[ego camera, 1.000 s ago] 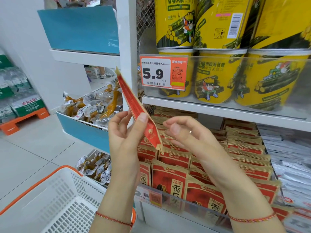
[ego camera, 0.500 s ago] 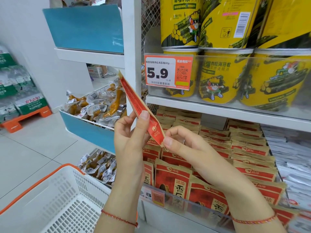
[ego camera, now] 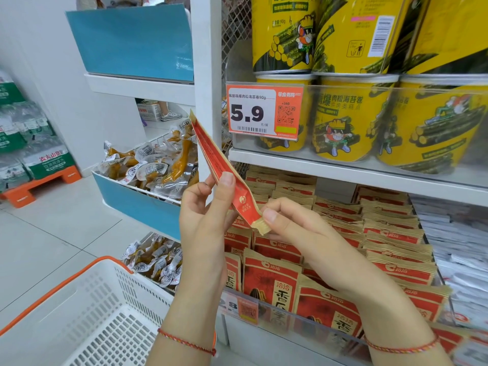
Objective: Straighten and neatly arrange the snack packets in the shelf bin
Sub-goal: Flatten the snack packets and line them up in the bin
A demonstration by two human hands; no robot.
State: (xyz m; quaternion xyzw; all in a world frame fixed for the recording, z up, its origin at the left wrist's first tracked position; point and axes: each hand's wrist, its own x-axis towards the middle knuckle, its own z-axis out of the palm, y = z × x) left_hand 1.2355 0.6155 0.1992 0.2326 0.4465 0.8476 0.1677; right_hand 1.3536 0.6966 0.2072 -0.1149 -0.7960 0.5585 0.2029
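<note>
Packet pinched by left hand, right hand smoothing its bent corner; next, I judge, slot it into the bin.

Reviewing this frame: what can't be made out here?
- Held packet: seen edge-on in the head view; its front print is turned away.
- Lower price tag: left hand and forearm cover part of it.
- White packets: blurred, cut off by the right edge.

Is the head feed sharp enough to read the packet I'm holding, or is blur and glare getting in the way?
Head view: the held packet is edge-on and small, its print unreadable; the price tag is crisp; wide-angle bending and softness at the right edge; the clear shelf guard hazes the tubs.
</note>
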